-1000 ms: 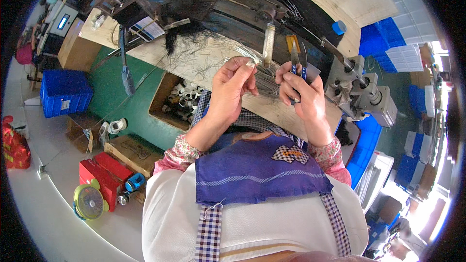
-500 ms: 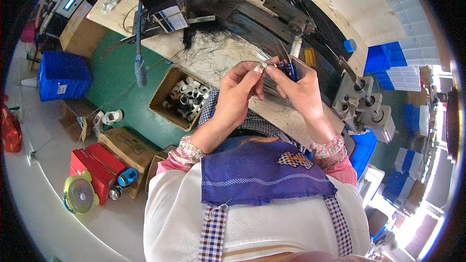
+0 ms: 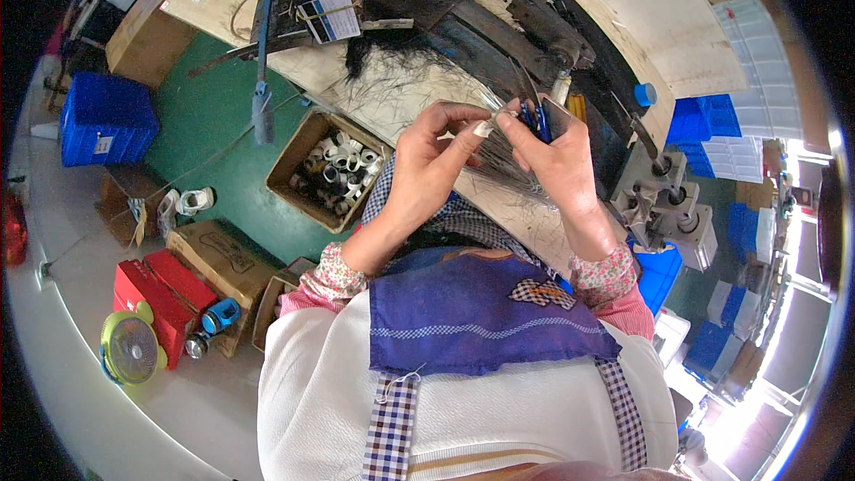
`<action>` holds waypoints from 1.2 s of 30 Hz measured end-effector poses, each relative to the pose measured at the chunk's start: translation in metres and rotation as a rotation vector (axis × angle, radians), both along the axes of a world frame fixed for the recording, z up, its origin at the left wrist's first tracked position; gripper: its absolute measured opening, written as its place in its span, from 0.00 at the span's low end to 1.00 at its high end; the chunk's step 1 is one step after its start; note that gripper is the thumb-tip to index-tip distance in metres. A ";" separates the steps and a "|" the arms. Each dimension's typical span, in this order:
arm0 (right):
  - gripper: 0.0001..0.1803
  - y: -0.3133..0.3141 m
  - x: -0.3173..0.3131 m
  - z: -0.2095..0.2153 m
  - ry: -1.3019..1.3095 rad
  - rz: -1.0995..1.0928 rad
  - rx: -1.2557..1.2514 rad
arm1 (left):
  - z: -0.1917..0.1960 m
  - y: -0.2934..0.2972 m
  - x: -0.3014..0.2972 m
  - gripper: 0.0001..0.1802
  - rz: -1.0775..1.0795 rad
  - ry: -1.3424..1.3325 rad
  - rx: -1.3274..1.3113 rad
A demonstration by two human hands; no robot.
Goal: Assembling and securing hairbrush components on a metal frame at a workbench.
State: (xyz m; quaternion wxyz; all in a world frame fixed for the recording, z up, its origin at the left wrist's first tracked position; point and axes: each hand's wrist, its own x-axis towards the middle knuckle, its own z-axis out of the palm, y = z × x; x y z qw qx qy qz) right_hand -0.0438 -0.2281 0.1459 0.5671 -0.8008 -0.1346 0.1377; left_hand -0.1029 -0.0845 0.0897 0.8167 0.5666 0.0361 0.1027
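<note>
My left hand (image 3: 427, 165) is raised over the near edge of the workbench, thumb and fingers pinched together. Something white (image 3: 484, 129) shows at its thumb tip; whether it is tape on the thumb or a small piece cannot be made out. Close beside it, my right hand (image 3: 559, 158) carries blue-handled scissors (image 3: 541, 120) in its curled fingers, the blades pointing away from me. Its thumb and forefinger tips meet near the left fingertips, and anything between them is too small to name. Fine dark bristles (image 3: 508, 156) lie on the bench below and between the hands.
A cardboard box (image 3: 307, 205) of white rings stands left of the bench. Dark metal machinery (image 3: 534, 22) runs along the bench's far side, with a metal clamp-like fixture (image 3: 663, 205) at right. A blue bottle cap (image 3: 644, 94) sits near the back edge.
The whole view has shifted slightly. My hands stay close together, with the left fingers a little changed in their pinch; the scissors remain in my right hand.
</note>
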 end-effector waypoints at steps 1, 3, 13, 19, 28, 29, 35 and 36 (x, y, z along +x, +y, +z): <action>0.08 0.001 -0.001 -0.001 0.000 0.002 -0.001 | 0.000 0.001 0.001 0.12 -0.006 0.003 0.005; 0.08 0.002 -0.003 -0.002 0.000 0.015 0.016 | -0.001 0.002 0.001 0.11 -0.010 0.007 0.009; 0.08 0.002 -0.003 0.000 0.087 0.069 -0.008 | -0.005 0.007 -0.001 0.08 -0.038 0.045 -0.071; 0.14 0.002 -0.005 0.000 0.127 0.148 0.036 | -0.006 0.009 0.000 0.08 -0.010 0.106 -0.224; 0.16 0.005 0.011 0.015 -0.153 0.178 -0.095 | -0.009 0.019 0.012 0.09 0.110 0.195 -0.489; 0.18 0.005 0.017 0.022 -0.195 0.259 -0.189 | -0.011 0.021 0.013 0.09 0.141 0.187 -0.534; 0.21 0.035 0.061 0.038 -0.610 0.511 -0.596 | -0.025 0.027 0.037 0.11 0.223 0.105 -0.658; 0.21 0.041 0.067 0.038 -0.615 0.515 -0.597 | -0.025 0.027 0.039 0.11 0.245 0.107 -0.668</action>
